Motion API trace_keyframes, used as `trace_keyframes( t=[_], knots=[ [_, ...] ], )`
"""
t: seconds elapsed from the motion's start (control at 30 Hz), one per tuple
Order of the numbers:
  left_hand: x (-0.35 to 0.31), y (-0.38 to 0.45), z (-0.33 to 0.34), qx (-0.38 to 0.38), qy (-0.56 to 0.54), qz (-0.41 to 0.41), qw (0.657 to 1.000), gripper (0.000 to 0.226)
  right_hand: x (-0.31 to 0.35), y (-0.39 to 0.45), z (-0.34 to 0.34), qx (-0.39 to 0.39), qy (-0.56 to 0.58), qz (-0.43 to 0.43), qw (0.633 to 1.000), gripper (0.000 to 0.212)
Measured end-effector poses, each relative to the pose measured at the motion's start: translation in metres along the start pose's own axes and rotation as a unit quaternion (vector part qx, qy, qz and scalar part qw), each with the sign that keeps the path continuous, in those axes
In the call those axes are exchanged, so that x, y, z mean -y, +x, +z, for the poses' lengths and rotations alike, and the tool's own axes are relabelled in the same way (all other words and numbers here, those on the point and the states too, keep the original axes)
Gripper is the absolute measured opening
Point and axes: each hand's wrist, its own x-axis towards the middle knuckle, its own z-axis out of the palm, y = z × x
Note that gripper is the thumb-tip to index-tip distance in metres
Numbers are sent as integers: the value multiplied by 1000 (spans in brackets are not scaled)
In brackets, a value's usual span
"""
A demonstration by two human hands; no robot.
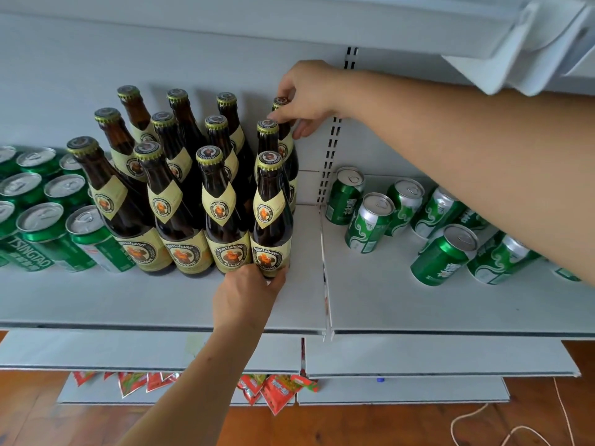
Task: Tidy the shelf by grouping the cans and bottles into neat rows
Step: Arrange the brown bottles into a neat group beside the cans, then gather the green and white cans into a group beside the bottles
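Note:
Several brown beer bottles (180, 175) with cream labels stand in rows on the white shelf (161, 300). My left hand (248, 294) grips the base of the front right bottle (272, 217). At the back right, my right hand (306, 98) pinches the neck of the rearmost bottle (283, 136) just below its cap. Green Tsingtao cans (48, 220) stand packed to the left of the bottles. More green cans (370, 220) stand loosely scattered on the right shelf section, partly behind my right forearm.
A thin divider (325, 268) separates the two shelf sections. A slotted upright (331, 156) runs up the back wall. An upper shelf (515, 43) overhangs at top right. Red snack packets (280, 391) lie on a lower shelf; wooden floor and a cord (467, 420) lie below.

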Motion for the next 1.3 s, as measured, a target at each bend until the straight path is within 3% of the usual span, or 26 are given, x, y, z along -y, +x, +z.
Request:
trace_keyframes(
  t=[0.23, 0.47, 0.57, 0.7, 0.83, 1.07, 1.23, 1.3],
  knots=[
    [4, 6, -1, 19, 34, 18, 999, 56, 3, 0, 16, -86, -18, -22, 996, 41],
    [4, -8, -8, 82, 90, 44, 992, 54, 1, -17, 10, -49, 2, 11, 999, 59],
    [-7, -35, -9, 113, 37, 100, 988, 41, -17, -54, 5, -128, 45, 31, 990, 55],
    [-31, -52, -5, 129, -97, 145, 976, 22, -55, -135, 17, -265, 27, 87, 960, 32],
    [-52, -53, 9, 126, -180, 170, 961, 35, -82, -205, 55, -305, 105, 161, 933, 27],
    [-85, -21, 54, 87, -179, 183, 963, 58, -139, -196, 124, -228, 169, 225, 932, 58],
    [-107, 11, 83, 89, -219, 141, 961, 84, -164, -159, 144, -178, 228, 203, 936, 54],
    [-111, 16, 91, 73, -235, 146, 958, 81, -172, -152, 149, -192, 243, 180, 934, 55]
  ],
)
